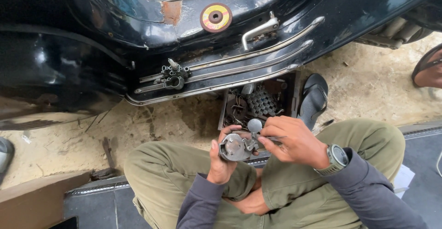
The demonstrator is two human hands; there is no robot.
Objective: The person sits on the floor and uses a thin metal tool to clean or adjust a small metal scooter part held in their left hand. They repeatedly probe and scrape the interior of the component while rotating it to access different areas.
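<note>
Both knees in olive trousers [184, 164] fill the lower view. Left hand [221, 157] grips a round metal part [235, 147] above the lap. Right hand [294, 141] pinches narrowly a small piece at its edge. Behind lie a box of tools [260, 102] and a black scooter body [138, 35].

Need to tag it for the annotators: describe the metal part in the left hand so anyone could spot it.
Start at the black scooter body across the top, then drop to the squatting person's olive-trousered knees. Between them the left hand grips a round grey metal part, while the right hand works at its edge. Unlike the loose bits in the open parts box behind, it is held.
</note>
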